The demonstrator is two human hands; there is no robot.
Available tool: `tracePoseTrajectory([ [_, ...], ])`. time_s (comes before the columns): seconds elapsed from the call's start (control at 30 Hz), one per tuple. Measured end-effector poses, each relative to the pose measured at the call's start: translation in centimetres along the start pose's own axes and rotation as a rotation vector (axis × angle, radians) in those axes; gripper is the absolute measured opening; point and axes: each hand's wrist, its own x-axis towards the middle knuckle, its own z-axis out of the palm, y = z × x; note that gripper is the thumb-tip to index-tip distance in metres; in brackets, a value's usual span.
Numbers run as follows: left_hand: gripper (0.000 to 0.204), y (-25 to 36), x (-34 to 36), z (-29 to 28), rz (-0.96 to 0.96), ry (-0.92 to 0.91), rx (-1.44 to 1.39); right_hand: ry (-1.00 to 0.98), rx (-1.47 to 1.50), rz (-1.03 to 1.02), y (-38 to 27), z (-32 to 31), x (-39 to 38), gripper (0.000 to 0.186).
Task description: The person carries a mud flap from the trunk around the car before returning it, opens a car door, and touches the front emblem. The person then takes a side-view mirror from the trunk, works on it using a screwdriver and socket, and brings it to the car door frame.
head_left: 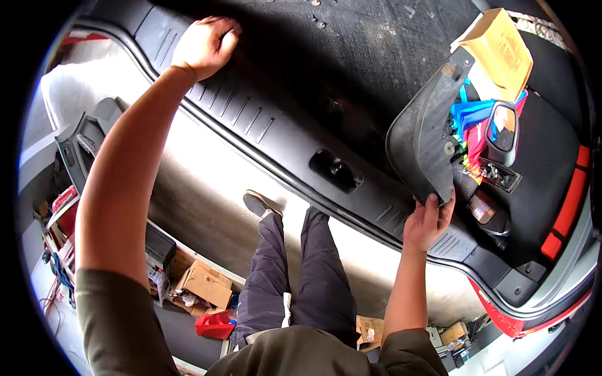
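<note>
My left hand reaches to the inner edge of the black ribbed sill trim at the car's open luggage area, fingers curled; what they grip is hidden. My right hand pinches the lower end of a curved black plastic panel, which is raised at a slant above the right part of the sill. The sill has a latch recess in its middle. Behind it lies a dark, scuffed floor mat with small round bits on it.
At right are a yellow box, blue and pink cloths, a loose mirror and a red strip. Below, behind my legs, sit cardboard boxes, a red item and grey trim pieces.
</note>
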Motion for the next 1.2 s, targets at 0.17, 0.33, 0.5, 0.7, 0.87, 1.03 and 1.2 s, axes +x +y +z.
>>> tracePoseTrajectory([
  [0.17,0.027,3.7,-0.9,-1.6,-0.007,0.124,0.484,-0.068,0.001,0.068,-1.2,-0.4,-0.9,0.044],
  [0.33,0.031,13.4,-9.5,-7.1,-0.054,0.342,-0.131,-0.156,-0.196,0.048,-1.9,2.9,-6.3,0.048],
  [0.5,0.041,24.2,-31.2,-13.8,-0.887,0.019,-1.164,-0.444,-0.186,0.11,-5.7,13.4,-20.4,0.058],
  [0.7,0.064,25.9,-46.9,-27.2,-1.146,0.469,-1.527,-0.821,-0.336,-0.102,-10.0,26.0,-36.9,0.058],
  [0.87,0.062,22.0,-54.1,-36.8,-1.358,0.636,-1.733,-1.217,-0.447,-0.601,-15.2,34.8,-45.1,0.059],
  [1.03,0.054,17.2,-57.2,-40.5,-1.338,0.829,-1.733,-1.294,-0.345,-0.479,-14.2,41.2,-49.0,0.062],
  [1.2,0.058,7.7,-55.3,-43.8,-1.414,0.709,-1.409,-1.245,-0.082,0.181,-13.2,51.0,-46.6,0.056],
])
